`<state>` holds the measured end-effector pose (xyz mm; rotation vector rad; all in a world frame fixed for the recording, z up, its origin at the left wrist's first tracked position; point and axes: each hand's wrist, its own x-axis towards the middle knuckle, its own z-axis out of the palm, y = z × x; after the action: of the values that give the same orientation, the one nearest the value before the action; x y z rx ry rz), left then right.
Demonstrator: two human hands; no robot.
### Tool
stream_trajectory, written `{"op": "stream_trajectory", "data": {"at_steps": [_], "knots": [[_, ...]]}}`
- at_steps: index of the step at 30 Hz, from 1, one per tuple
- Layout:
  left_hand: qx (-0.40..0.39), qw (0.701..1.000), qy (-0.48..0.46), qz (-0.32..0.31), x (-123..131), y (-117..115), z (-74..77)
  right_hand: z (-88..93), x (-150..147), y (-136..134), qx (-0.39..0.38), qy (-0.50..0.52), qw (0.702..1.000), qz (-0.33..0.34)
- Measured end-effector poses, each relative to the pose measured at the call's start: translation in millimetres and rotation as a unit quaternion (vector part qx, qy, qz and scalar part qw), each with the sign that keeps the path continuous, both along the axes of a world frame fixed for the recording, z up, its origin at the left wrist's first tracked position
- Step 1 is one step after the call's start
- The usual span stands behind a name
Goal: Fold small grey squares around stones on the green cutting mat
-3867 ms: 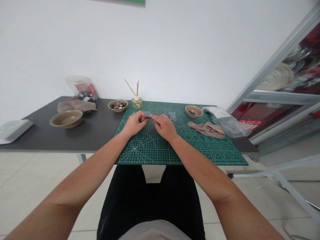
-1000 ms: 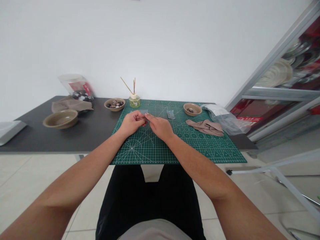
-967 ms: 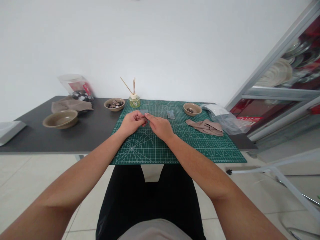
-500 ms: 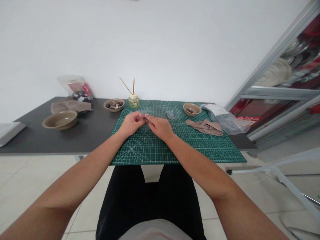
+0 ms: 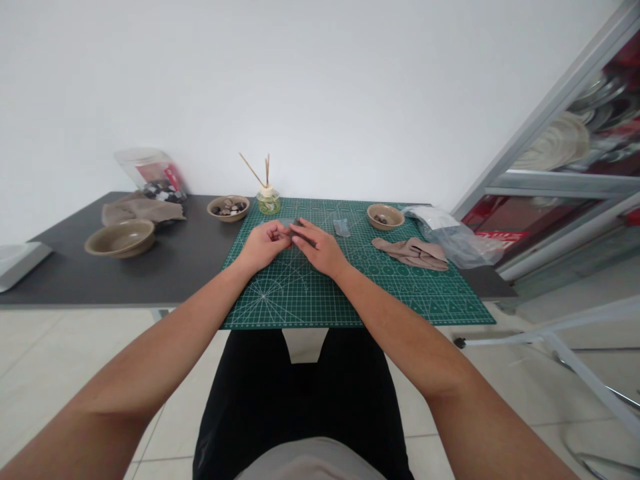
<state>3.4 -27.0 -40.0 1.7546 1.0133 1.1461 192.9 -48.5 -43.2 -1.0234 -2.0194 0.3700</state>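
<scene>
Over the green cutting mat [image 5: 345, 300], my left hand [image 5: 263, 245] and my right hand [image 5: 320, 248] meet at the fingertips. Between them is a small dark stone-like piece [image 5: 296, 229], partly covered by the fingers. My left fingers are curled and pinched at its left side; the right thumb and fingers hold it from the right. Just behind the fingers shows a bit of clear plastic [image 5: 286, 221]; whether a hand grips it I cannot tell. A small bluish clear packet [image 5: 342, 227] lies on the mat, right of my right hand.
At the back stand a bowl of stones [image 5: 229, 209], a reed diffuser [image 5: 269, 200] and a bowl with fewer stones [image 5: 385, 217]. Brown cloths [image 5: 413, 253] and plastic bags [image 5: 450, 237] lie around. Left are another bowl [image 5: 120, 239], a clear jar [image 5: 150, 175] and a white device [image 5: 23, 265].
My right fingers have lifted and spread from the thumb, so more of the dark piece shows. My left hand has hardly moved.
</scene>
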Motion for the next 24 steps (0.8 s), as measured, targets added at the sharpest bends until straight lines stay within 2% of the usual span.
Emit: {"op": "stream_trajectory", "data": {"at_steps": [4, 8, 13, 20, 24], "knots": [[0.008, 1.000, 0.008, 0.003, -0.2, -0.1, 0.1, -0.5, -1.4, 0.5, 0.003, 0.036, 0.999, -0.003], [0.013, 0.999, 0.030, 0.012, 0.8, -3.3, 4.3, -1.8, -2.6, 0.4, -0.029, 0.081, 0.996, -0.002], [0.003, 0.999, 0.045, 0.007, 2.2, -6.3, 9.5, -2.7, -1.1, 2.3, -0.023, 0.060, 0.998, 0.002], [0.004, 0.999, 0.029, -0.017, 1.0, -4.4, 5.9, -3.7, 1.5, 4.8, -0.030, 0.073, 0.996, 0.042], [-0.004, 1.000, 0.027, -0.013, 1.2, -3.7, 5.0, -4.5, 1.6, 4.0, -0.027, 0.087, 0.996, 0.014]]}}
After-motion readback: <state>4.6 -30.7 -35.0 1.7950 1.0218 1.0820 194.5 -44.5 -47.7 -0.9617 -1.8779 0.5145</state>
